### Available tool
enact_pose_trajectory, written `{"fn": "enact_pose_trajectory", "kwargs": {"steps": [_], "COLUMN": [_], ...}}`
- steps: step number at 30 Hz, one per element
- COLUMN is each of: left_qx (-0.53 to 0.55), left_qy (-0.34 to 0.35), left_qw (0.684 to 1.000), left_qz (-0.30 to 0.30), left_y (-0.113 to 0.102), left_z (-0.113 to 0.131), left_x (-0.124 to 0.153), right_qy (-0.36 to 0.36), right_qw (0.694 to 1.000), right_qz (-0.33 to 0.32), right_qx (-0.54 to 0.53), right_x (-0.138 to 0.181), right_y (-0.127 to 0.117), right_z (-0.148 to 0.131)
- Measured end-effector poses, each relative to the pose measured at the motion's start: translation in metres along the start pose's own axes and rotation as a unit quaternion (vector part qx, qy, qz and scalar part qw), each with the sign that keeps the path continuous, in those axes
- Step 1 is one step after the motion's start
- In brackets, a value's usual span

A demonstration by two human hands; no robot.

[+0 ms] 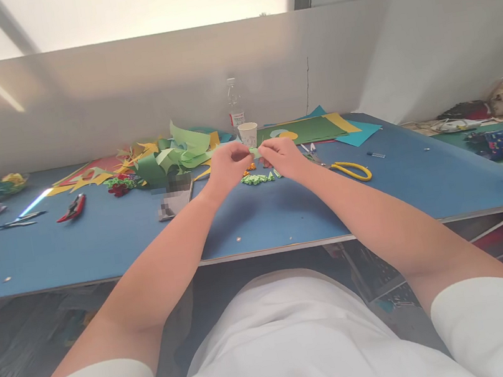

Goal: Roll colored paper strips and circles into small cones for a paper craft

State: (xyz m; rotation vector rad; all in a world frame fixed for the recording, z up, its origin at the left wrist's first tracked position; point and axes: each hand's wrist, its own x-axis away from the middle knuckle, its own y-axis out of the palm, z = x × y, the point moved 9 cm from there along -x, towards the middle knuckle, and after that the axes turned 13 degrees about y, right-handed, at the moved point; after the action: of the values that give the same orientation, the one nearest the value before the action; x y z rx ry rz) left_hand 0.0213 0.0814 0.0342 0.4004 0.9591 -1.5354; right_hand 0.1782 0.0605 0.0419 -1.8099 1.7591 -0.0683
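Note:
Over the middle of the blue table, my left hand and my right hand are close together, fingers pinched. Between the fingertips is a small light green paper piece, which both hands seem to grip; its full shape is partly hidden. Just below the hands, several small light green paper rolls lie in a curved row. Small orange pieces show between the hands. A white paper cup stands right behind them. Scissors with yellow handles lie to the right of my right hand.
Green paper scraps are heaped left of the cup, near a phone. A clear bottle stands behind the cup. Red-handled pliers and tweezers lie at left. Dark green sheets lie back right. The table's front edge faces me.

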Motion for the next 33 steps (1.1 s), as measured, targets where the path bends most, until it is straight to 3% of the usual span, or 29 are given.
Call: {"fn": "enact_pose_trajectory", "kwargs": {"steps": [11,20,33], "left_qx": [0.025,0.022,0.046], "left_qy": [0.013,0.003,0.004], "left_qw": [0.999,0.998,0.997], "left_qz": [-0.043,-0.057,-0.064], "left_y": [0.0039,0.0034,0.0059], "left_z": [0.0002,0.0079,0.0075], "left_x": [-0.0041,-0.0024,-0.0012], "right_qy": [0.020,-0.018,0.005], "right_qw": [0.994,0.998,0.998], "right_qz": [-0.083,-0.053,-0.052], "right_qx": [-0.064,0.007,-0.025], "right_x": [-0.0050,-0.0073,-0.0061], "right_y": [-0.0044,-0.0058,-0.0050], "right_z": [0.0064,0.0070,0.0080]}}
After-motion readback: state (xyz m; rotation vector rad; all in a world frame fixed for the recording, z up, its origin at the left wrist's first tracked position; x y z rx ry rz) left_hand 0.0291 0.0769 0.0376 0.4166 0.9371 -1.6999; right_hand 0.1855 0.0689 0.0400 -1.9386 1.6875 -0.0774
